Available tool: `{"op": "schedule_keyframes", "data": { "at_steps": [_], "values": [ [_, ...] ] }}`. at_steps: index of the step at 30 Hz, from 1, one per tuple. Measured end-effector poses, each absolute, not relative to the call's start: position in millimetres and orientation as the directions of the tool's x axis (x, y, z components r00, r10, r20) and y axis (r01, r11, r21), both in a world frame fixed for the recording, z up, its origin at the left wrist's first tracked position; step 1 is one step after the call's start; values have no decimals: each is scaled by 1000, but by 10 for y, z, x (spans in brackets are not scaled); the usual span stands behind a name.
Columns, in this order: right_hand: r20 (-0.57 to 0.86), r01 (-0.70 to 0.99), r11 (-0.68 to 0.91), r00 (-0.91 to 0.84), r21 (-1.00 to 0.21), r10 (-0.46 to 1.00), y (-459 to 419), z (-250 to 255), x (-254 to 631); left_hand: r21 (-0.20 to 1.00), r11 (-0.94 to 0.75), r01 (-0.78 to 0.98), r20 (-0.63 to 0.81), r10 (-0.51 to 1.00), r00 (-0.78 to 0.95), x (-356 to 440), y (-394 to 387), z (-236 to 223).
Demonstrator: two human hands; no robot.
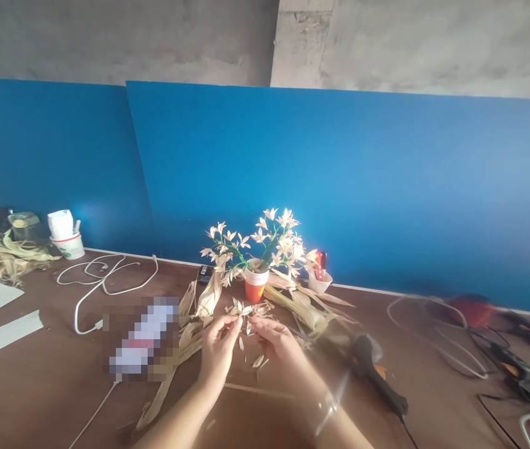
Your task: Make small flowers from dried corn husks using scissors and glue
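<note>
My left hand [217, 352] is closed in a pinch on what looks like a small corn-husk flower [239, 308] with pale pointed petals. Close beside it, my right hand [280, 340] pinches too, with a pale husk petal [249, 328] showing at its fingertips. Loose petals [258, 361] and husk scraps lie on the table beneath and beyond the fingers. Behind the hands stands a red and white paper cup [255, 288] holding several husk flowers [288, 244] on green stems. Dried corn husks [211, 293] spread on both sides of the cup.
A black glue gun [377, 377] lies right of my right arm. Left of my hands is a blurred-out phone-like object [142, 338] with a cable. A white cable [101, 280], a paper tub [68, 244] and a husk pile [7, 255] are farther left. A blue partition [340, 181] borders the table.
</note>
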State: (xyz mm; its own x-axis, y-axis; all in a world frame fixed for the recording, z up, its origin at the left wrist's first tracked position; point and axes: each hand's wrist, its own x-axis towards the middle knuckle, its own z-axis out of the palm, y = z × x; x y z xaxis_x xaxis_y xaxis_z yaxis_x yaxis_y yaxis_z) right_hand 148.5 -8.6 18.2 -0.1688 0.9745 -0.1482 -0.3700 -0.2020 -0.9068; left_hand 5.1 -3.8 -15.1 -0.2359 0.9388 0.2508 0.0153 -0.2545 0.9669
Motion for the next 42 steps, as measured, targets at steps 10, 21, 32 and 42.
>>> {"op": "schedule_keyframes", "data": {
  "at_steps": [10,21,32,42],
  "values": [
    [-121,-291,-124,-27,-949,992,-132,215,1310,933,-318,165,347,917,-194,88,-129,-22],
    [-105,-362,-126,-78,-924,991,-144,214,1339,950,-289,121,308,934,-184,97,-84,-55],
    [681,703,568,-164,-427,714,-252,77,1322,957,-290,3,285,941,-181,113,-83,-92],
    [670,831,496,-220,-251,709,-270,110,1352,972,-227,-65,209,955,-211,158,-121,7]
  ]
}}
